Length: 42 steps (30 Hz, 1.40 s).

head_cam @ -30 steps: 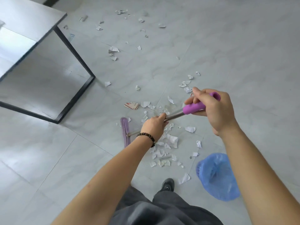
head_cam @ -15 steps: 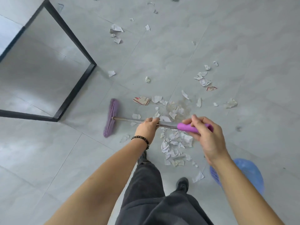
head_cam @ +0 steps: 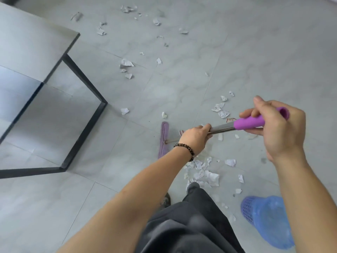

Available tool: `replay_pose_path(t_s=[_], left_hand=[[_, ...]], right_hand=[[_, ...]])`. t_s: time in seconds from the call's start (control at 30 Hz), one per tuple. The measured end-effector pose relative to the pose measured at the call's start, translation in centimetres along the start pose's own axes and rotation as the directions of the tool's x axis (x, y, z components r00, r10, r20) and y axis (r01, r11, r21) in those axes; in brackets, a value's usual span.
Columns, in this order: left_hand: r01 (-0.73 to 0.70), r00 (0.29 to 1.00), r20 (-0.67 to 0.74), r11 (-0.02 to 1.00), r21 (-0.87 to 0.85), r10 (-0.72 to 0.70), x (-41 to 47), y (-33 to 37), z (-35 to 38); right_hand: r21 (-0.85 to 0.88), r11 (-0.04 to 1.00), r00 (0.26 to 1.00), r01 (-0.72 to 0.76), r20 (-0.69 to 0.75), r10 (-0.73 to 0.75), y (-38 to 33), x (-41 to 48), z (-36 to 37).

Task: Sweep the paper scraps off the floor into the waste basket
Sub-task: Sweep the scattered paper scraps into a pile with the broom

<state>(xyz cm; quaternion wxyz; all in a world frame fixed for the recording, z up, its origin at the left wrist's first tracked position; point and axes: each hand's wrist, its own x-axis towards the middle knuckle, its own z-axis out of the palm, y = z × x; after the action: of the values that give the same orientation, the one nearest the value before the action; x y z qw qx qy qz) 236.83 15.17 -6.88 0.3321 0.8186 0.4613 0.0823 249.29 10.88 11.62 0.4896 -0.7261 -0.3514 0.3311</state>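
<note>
A: What did the hands hold?
B: The left hand (head_cam: 196, 136) gripped the broom (head_cam: 221, 129) mid-shaft; the right hand (head_cam: 279, 128) curled round its purple end.
A: And the floor (head_cam: 264, 52)?
B: Paper scraps (head_cam: 204, 173) were piled by the trouser leg (head_cam: 197, 203), the waste basket (head_cam: 266, 220) near right, the table (head_cam: 27, 44) far left.

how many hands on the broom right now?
2. Left hand grips the broom on its metal shaft, a little up from the head; right hand holds the purple grip at the top end. Both are in plain view.

You have one broom (head_cam: 222, 129), one waste basket (head_cam: 248, 210), one table (head_cam: 27, 42), one bead bracelet (head_cam: 184, 147), and lots of paper scraps (head_cam: 206, 175), too many to count.
</note>
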Motion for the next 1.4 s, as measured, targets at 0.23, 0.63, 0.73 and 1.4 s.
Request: replay_pose_path(t_s=[0.23, 0.63, 0.73, 1.4], left_hand=[[0.15, 0.989, -0.017, 0.978, 0.143, -0.15, 0.7, -9.0, -6.9], [0.61, 0.791, 0.027, 0.785, -0.107, -0.611, 7.4, -24.9, -9.5], [0.523, 0.852, 0.093, 0.845, -0.113, -0.515, 8.7, -23.3, -9.0], [-0.336, 0.85, 0.475, 0.928, 0.159, 0.226, -3.1, -11.1, -8.1]], right_hand=[[0.146, 0.984, 0.987, -0.1, 0.138, 0.08, 0.0, 4.6, 8.8], [0.087, 0.942, 0.906, -0.325, 0.316, 0.283, 5.1, 11.5, 25.4], [0.027, 0.952, 0.933, -0.304, 0.213, 0.292, 3.4, 11.7, 23.9], [0.344, 0.905, 0.804, -0.252, -0.446, 0.393, -0.4, -10.9, 12.2]])
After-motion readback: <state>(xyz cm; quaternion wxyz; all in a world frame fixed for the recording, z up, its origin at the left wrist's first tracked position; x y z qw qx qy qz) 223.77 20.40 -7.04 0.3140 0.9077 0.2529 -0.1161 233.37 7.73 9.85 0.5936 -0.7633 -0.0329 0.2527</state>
